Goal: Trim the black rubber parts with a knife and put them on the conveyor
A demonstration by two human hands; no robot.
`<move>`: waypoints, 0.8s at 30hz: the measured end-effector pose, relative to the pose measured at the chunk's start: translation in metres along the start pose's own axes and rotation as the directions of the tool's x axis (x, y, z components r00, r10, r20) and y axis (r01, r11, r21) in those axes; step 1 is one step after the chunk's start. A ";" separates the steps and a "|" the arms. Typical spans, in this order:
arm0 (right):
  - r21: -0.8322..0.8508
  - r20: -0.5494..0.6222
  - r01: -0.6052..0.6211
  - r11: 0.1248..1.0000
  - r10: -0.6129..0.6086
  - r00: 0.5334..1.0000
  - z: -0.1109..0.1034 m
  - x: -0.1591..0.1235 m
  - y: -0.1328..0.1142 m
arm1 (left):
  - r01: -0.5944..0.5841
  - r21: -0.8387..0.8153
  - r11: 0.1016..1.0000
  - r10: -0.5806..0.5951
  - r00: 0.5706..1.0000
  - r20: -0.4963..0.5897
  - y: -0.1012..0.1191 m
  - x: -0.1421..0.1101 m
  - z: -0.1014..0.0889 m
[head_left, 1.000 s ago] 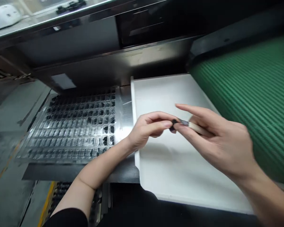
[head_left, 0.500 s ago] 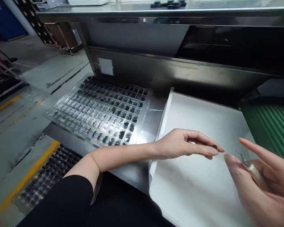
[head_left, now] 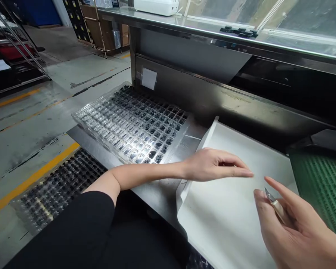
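Observation:
My left hand (head_left: pixel 217 164) hovers above the white tray (head_left: pixel 224 213), palm down, with its thumb and fingertips brought together. Whatever may be in that pinch is hidden. To its right, my right hand (head_left: pixel 296 224) is curled around a craft knife (head_left: pixel 280 211), whose pointed blade sticks up between thumb and index finger. Those two fingertips are apart and face my left hand across a small gap. Left of the white tray lies a clear plastic tray (head_left: pixel 170 158) of small pockets, many with black parts in them, mostly along the far and right sides.
A green ridged surface (head_left: pixel 322 186) borders the white tray on the right. Below the steel bench (head_left: pixel 86 140), another pocketed tray (head_left: pixel 61 183) of black parts sits at floor level. Overhead, a steel shelf (head_left: pixel 201 31) crosses the back, carrying black pieces (head_left: pixel 238 31) and a white box (head_left: pixel 156 6).
The view has shifted left and up. A small black part seen at my left fingertips earlier no longer shows. My right hand keeps the craft knife and appears further left in the picture.

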State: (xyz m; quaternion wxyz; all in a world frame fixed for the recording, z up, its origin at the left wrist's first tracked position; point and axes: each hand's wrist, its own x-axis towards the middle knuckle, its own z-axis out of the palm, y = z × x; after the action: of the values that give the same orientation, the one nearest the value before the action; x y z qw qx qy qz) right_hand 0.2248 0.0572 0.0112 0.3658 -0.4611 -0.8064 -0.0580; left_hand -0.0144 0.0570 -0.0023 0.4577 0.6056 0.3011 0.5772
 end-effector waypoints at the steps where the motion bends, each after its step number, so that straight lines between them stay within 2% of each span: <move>1: 0.011 -0.009 0.032 0.999 -0.032 0.999 0.000 0.002 -0.002 | -0.058 0.109 0.992 0.062 0.997 -0.035 0.007 -0.004 -0.012; 3: 0.030 -0.041 0.106 0.994 -0.105 0.994 -0.001 0.004 -0.006 | -0.093 0.307 0.947 0.143 0.979 -0.144 0.020 -0.014 -0.045; 4: 0.036 -0.055 0.139 0.990 -0.137 0.989 -0.002 0.006 -0.009 | -0.057 0.403 0.913 0.154 0.965 -0.214 0.026 -0.022 -0.065; 6: 0.050 -0.068 0.197 0.979 -0.193 0.979 -0.004 0.008 -0.014 | 0.123 0.585 0.802 0.123 0.923 -0.364 0.036 -0.039 -0.108; 9: 0.070 -0.052 0.230 0.971 -0.227 0.973 -0.006 0.009 -0.019 | 0.456 0.737 0.499 0.035 0.839 -0.543 0.041 -0.066 -0.170; 10: 0.072 -0.052 0.234 0.970 -0.231 0.972 -0.007 0.009 -0.020 | 0.528 0.749 0.401 0.004 0.816 -0.578 0.040 -0.074 -0.188; 12: 0.075 -0.065 0.253 0.965 -0.249 0.966 -0.006 0.009 -0.019 | 0.598 0.749 0.285 -0.039 0.788 -0.614 0.035 -0.086 -0.215; 14: 0.070 -0.078 0.285 0.956 -0.280 0.957 -0.005 0.008 -0.018 | 0.619 0.749 0.236 -0.078 0.780 -0.621 0.029 -0.094 -0.230; 16: 0.066 -0.078 0.302 0.951 -0.297 0.952 -0.004 0.007 -0.017 | 0.632 0.750 0.197 -0.112 0.774 -0.623 0.024 -0.097 -0.237; 21: 0.086 -0.048 0.284 0.955 -0.281 0.958 -0.005 0.006 -0.014 | 0.653 0.741 0.158 -0.116 0.757 -0.643 0.022 -0.096 -0.238; 24: 0.109 -0.053 0.287 0.952 -0.282 0.958 -0.004 0.006 -0.013 | 0.643 0.752 0.148 -0.123 0.766 -0.631 0.021 -0.092 -0.236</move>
State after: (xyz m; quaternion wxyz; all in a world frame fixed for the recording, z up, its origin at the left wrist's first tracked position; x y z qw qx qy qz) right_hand 0.2147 0.0520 0.0209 0.3945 -0.3171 -0.8595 -0.0718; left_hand -0.2624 0.0153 -0.0426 0.0573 0.5075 0.8225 0.2501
